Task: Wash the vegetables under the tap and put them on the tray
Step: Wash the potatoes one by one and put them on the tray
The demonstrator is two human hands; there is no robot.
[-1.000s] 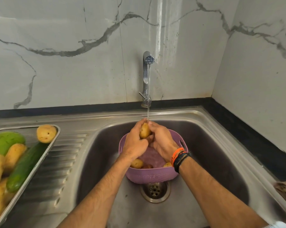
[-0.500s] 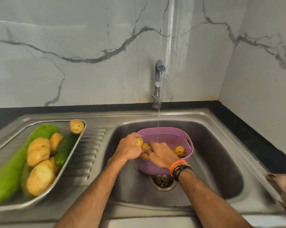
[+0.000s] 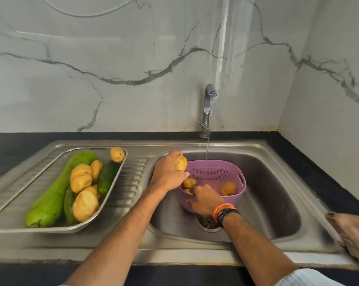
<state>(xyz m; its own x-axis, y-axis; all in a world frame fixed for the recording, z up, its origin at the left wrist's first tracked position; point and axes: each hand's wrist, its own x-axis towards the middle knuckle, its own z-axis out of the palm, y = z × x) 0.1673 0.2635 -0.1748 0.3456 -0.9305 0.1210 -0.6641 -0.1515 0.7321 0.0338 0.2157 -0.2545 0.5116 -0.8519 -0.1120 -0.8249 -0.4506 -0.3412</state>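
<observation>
Steel sink [image 3: 277, 182] fills most of the view, with a ribbed side part on its left. On that ribbed part sits a shiny metal tray [image 3: 13, 221]. In the tray lie a long light-green gourd [image 3: 50, 195], a dark green cucumber [image 3: 107, 176] and several yellow potatoes [image 3: 84, 205]. One small potato sits alone in the far corner of the tray.

Down in the sink bowl stands a purple basket [image 3: 220, 174] with little holes and a handle slot. It sits just above the drain [image 3: 208, 222]. A tap [image 3: 208, 108] stands behind the sink by the marble wall. A thin stream of water runs from it into the back of the basket. A brown cloth [image 3: 354, 236] lies at the right edge of the sink.

Next come the hands. The left hand [image 3: 168, 174] is at the left rim of the basket. Its fingers are curled round one washed potato [image 3: 181, 163], held above the rim. The right hand [image 3: 205, 200], with orange and black bands on its wrist, reaches down into the basket. Its fingertips touch the potatoes near the left wall. I cannot tell if it has hold of one. One more loose potato [image 3: 228, 188] lies on the right side of the basket.
</observation>
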